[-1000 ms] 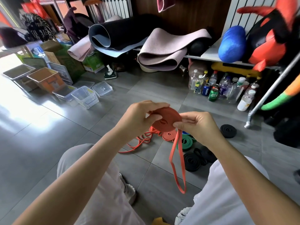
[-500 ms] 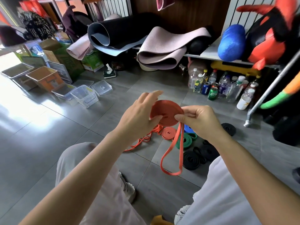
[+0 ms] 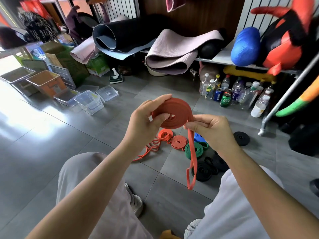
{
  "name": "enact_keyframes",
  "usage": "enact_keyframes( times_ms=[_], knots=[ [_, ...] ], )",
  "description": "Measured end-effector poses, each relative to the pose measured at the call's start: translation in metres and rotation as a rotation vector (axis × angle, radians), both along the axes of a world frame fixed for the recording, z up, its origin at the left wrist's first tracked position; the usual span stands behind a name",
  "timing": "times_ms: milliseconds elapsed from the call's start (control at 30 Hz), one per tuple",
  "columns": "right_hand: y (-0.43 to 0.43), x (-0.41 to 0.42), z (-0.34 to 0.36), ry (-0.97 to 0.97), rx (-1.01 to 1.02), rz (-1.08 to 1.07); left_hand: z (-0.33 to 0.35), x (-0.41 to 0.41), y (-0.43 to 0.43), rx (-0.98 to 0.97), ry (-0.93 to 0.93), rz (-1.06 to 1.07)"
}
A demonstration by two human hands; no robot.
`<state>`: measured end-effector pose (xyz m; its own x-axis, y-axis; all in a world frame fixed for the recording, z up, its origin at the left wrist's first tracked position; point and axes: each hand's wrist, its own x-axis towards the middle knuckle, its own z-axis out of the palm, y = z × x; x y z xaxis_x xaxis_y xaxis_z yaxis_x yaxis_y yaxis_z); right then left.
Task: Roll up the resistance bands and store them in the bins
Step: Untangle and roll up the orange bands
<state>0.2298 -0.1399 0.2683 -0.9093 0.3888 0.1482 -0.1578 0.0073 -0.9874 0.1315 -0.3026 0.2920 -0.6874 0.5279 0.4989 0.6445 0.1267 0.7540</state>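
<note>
I hold a half-rolled red resistance band [image 3: 174,114] in front of me. My left hand [image 3: 146,121] grips the coil with thumb on its face. My right hand [image 3: 208,130] pinches the band where its loose tail leaves the coil and hangs down in a loop. On the floor below lie a rolled red band [image 3: 178,142], a loose red band [image 3: 151,147], a green band [image 3: 194,150], a blue band [image 3: 198,137] and black bands [image 3: 203,171], with one black roll [image 3: 241,138] apart at the right. Clear bins [image 3: 88,102] stand at the left.
An orange bin [image 3: 46,82] and grey trays [image 3: 16,75] stand at far left. Rolled mats [image 3: 169,54] lie on a low shelf, bottles and cans [image 3: 229,94] beneath it. A metal rack leg [image 3: 264,125] stands at right. My knees fill the lower view.
The coil has been turned flatter towards me and has grown. The hanging tail has become shorter, and my left thumb now presses on the coil's face.
</note>
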Motion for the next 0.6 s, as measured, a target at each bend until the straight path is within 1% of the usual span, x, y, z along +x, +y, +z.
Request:
enact_keyframes(
  times_ms=[67,167,233,267,300,333,367,433,467,500,533,567,600],
  knots=[
    [-0.005,-0.002,0.000,0.038,-0.034,-0.031,-0.003,0.006,0.005,0.147,-0.135,0.003],
    [-0.009,-0.004,-0.001,0.081,-0.068,-0.064,-0.012,0.019,0.011,0.368,-0.424,-0.019],
    [-0.007,-0.004,-0.002,0.077,-0.085,-0.064,-0.019,0.026,0.012,0.393,-0.518,-0.032],
    [-0.005,-0.003,-0.003,0.067,-0.075,-0.055,-0.021,0.027,0.011,0.358,-0.509,-0.032],
    [-0.003,-0.002,-0.003,0.054,-0.043,-0.042,-0.020,0.027,0.009,0.293,-0.459,-0.019],
    [0.000,-0.001,-0.003,0.036,0.008,-0.024,-0.018,0.025,0.007,0.203,-0.367,0.001],
    [0.003,-0.001,-0.004,0.014,0.069,-0.005,-0.014,0.021,0.003,0.089,-0.220,0.022],
    [0.007,-0.001,-0.003,-0.041,0.183,0.029,-0.006,0.011,-0.004,-0.184,0.203,0.020],
    [0.008,-0.003,-0.003,-0.068,0.227,0.043,-0.001,0.006,-0.006,-0.331,0.386,-0.008],
    [0.009,-0.004,-0.003,-0.087,0.269,0.054,0.004,0.004,-0.005,-0.474,0.489,-0.046],
    [0.008,-0.005,-0.001,-0.096,0.308,0.060,0.009,0.004,-0.002,-0.590,0.512,-0.085],
    [0.008,-0.006,0.000,-0.095,0.337,0.066,0.011,0.004,0.000,-0.650,0.488,-0.115],
    [0.008,-0.006,0.001,-0.090,0.349,0.073,0.013,0.003,0.002,-0.655,0.446,-0.140]
  ],
)
